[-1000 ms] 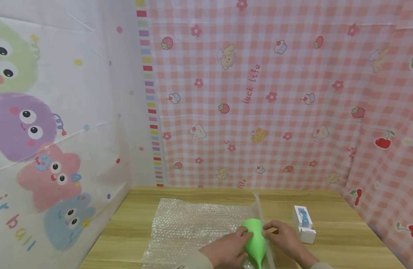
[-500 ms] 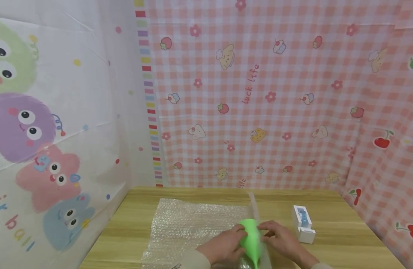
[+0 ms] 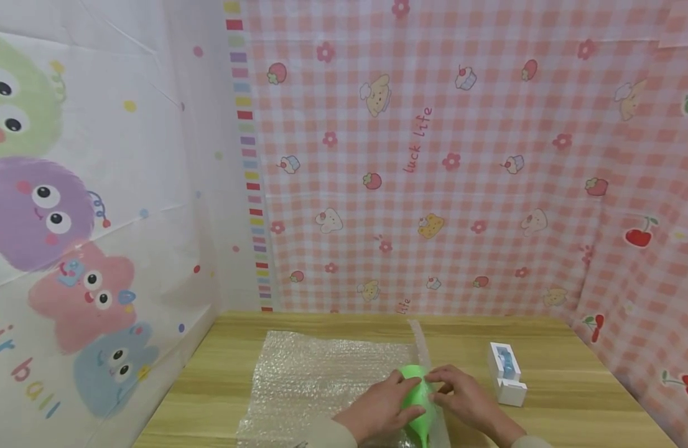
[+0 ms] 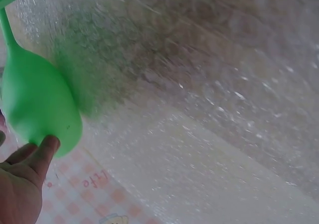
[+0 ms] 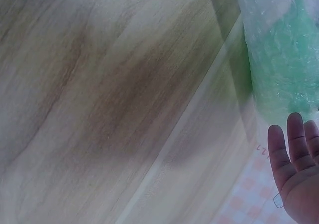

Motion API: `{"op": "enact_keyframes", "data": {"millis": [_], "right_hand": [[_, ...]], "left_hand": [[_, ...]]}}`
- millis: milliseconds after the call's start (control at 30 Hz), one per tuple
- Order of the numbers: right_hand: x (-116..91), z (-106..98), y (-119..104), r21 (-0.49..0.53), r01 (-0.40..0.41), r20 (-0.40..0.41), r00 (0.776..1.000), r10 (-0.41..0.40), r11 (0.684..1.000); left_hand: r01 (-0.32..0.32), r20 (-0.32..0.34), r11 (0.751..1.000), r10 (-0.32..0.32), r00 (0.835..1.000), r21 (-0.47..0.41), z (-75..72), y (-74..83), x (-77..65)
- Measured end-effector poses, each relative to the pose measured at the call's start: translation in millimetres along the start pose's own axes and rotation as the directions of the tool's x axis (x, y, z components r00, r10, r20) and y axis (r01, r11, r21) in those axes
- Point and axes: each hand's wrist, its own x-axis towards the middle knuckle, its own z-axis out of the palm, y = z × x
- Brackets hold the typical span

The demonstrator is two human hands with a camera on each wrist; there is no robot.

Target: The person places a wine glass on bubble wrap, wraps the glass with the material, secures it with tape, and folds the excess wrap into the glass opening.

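A green wine glass (image 3: 422, 414) lies on its side on a sheet of clear bubble wrap (image 3: 316, 379), stem toward me. My left hand (image 3: 380, 401) holds the glass from the left; in the left wrist view its fingertips (image 4: 49, 147) rest on the bowl near the rim. My right hand (image 3: 461, 395) grips the raised right edge of the wrap beside the glass. Through that layer the green bowl (image 5: 286, 69) shows in the right wrist view, fingers just below it. The right thumb is out of that view.
A white tape dispenser (image 3: 511, 392) with a blue roll stands on the wooden table (image 3: 579, 386), to the right of my right hand. Behind the table hangs a pink checked cloth (image 3: 433, 186), and a white printed cloth (image 3: 170, 261) hangs at the left.
My right hand has moved a little to the left, bringing the wrap's edge up against the glass and partly over it. The glass has shifted slightly left. My left hand stays on it.
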Motion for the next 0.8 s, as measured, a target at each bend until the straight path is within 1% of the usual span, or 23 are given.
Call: {"op": "enact_keyframes", "data": {"millis": [100, 167, 300, 500, 667, 733, 800], "right_hand": [[1, 0, 0, 0.009, -0.026, 0.007, 1.0, 0.026, 1.0], [2, 0, -1, 0.018, -0.04, 0.014, 0.999, 0.04, 0.999], [3, 0, -1, 0.024, -0.038, 0.018, 0.999, 0.038, 0.999], [4, 3, -3, 0.011, -0.024, -0.002, 1.0, 0.024, 1.0], [4, 5, -5, 0.024, -0.052, -0.026, 0.998, 0.052, 0.998], [3, 6, -5, 0.033, -0.055, -0.024, 0.998, 0.056, 0.998], [3, 7, -6, 0.032, -0.041, -0.016, 0.999, 0.042, 0.999]], "left_hand": [[0.017, 0.004, 1.0, -0.017, 1.0, -0.012, 0.0, 2.5, 1.8], [0.012, -0.001, 1.0, -0.012, 1.0, 0.008, -0.2, 3.7, 2.0], [0.017, -0.015, 0.999, -0.016, 1.0, 0.039, 0.1, 4.7, 1.4], [0.075, -0.071, 0.997, -0.077, 0.995, -0.026, 2.6, 6.6, 2.6], [0.103, -0.124, 0.993, -0.109, 0.986, -0.056, 2.8, 10.3, 1.0], [0.119, -0.128, 0.991, -0.127, 0.984, -0.066, 2.5, 11.3, 0.2], [0.139, -0.116, 0.988, -0.147, 0.982, -0.072, 2.0, 11.7, -0.2]]}}
